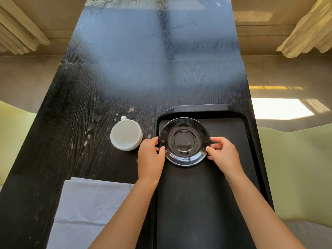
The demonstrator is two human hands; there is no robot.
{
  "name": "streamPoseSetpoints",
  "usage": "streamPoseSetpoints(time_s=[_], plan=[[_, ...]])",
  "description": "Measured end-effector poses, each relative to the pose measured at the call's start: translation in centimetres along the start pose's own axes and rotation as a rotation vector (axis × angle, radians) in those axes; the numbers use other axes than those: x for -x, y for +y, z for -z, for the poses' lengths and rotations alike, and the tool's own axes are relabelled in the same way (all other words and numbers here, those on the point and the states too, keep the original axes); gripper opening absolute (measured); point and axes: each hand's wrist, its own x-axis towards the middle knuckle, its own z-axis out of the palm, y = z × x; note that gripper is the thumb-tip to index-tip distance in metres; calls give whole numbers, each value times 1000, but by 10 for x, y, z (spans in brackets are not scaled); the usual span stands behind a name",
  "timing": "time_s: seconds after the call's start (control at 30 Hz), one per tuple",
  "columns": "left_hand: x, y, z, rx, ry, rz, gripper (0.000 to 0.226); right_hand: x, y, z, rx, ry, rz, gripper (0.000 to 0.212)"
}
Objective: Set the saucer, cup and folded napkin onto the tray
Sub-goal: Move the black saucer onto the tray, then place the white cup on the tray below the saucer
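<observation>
A glossy black saucer lies in the far part of a black tray on the right of the dark table. My left hand grips the saucer's left rim and my right hand grips its right rim. A white cup stands upright on the table just left of the tray, its handle pointing away from me. A folded pale blue-grey napkin lies flat on the table near me, left of the tray, partly covered by my left forearm.
The black wooden table runs away from me, narrow, with its edges close on both sides. Pale green cushions sit beside it on each side. Curtains hang at the far corners.
</observation>
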Motion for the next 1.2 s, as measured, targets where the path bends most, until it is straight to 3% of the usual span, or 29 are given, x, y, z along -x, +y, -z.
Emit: streamPoseSetpoints(time_s=[0.17,0.3,0.47,0.6,0.73,1.0,1.2], plan=[[15,-14,32,12,99,-173,33,17,-20,-7,368,207,387,35],[10,-46,66,-201,204,-310,44,31,-46,-48,562,82,739,50],[-15,-82,90,-527,-15,-324,67,28,-69,-107,808,-153,1063,65],[-28,-96,92,-438,-53,-319,51,19,-77,-133,861,-302,1024,52],[-33,-97,91,-299,23,-384,35,14,-82,-137,858,-273,1054,30],[-3,-88,100,-226,55,-461,32,37,-73,-108,756,-236,1186,32],[59,-78,103,-201,-21,-544,43,90,-36,-64,679,-127,1127,35]])
